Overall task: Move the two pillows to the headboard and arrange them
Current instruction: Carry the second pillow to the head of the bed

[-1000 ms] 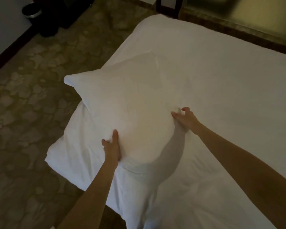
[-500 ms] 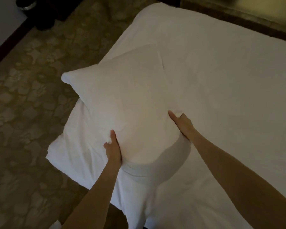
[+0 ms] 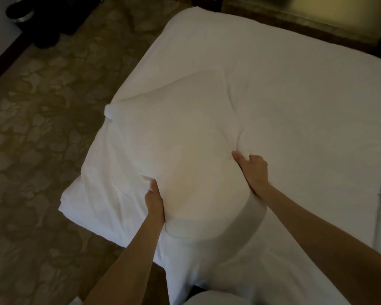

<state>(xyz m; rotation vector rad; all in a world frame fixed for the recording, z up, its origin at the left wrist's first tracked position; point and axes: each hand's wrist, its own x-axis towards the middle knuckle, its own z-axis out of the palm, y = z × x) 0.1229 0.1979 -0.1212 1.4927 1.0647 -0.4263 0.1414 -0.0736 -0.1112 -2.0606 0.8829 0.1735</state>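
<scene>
A plump white pillow (image 3: 180, 148) lies on the near left corner of the white bed (image 3: 295, 111), on top of another white pillow (image 3: 92, 186) whose flat edge sticks out to the left over the bed's side. My left hand (image 3: 154, 200) grips the top pillow's near left edge, thumb on the cover. At the pillow's right edge my right hand (image 3: 254, 170) pinches bunched fabric. Both forearms reach in from below.
Patterned carpet (image 3: 42, 128) covers the floor left of the bed. A dark bin and dark furniture (image 3: 35, 20) stand at the top left by the wall. A dark wooden edge (image 3: 295, 25) runs along the bed's far side. Something white (image 3: 218, 299) shows at the bottom edge.
The pillow's far edge has sunk flatter onto the bed, and the fabric now bunches under my right hand. Both hands keep their hold on the pillow.
</scene>
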